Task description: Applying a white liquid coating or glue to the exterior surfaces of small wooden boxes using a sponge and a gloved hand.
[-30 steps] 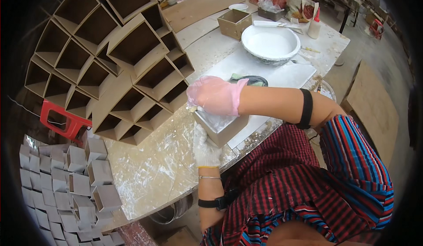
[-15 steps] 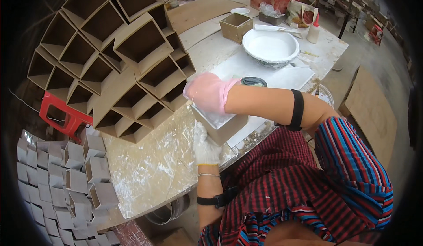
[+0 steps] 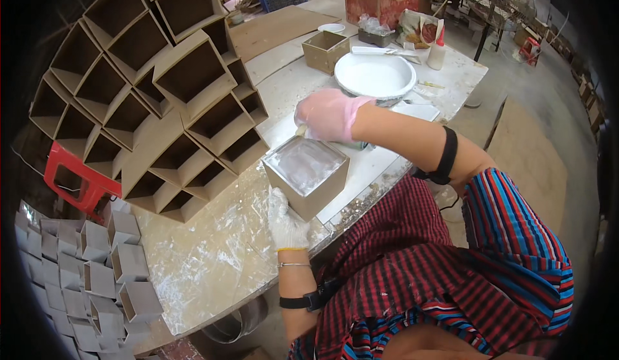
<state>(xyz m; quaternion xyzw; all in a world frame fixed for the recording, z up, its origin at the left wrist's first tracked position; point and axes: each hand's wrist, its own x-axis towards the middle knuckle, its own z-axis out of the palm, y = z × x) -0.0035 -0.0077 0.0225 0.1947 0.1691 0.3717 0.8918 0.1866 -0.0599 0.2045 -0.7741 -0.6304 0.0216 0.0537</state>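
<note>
Hands first: your left hand [image 3: 285, 221], in a white glove, grips the near corner of the small cardboard box [image 3: 307, 175], steadying it on the table [image 3: 213, 257]. Your right hand [image 3: 327, 113], pink-gloved, is closed around a tool at the box's far edge; the wet white top faces up for coating. Beyond: white bowl [image 3: 374, 75], squeeze bottle [image 3: 439, 50], stacked open boxes [image 3: 161, 95] at your left.
</note>
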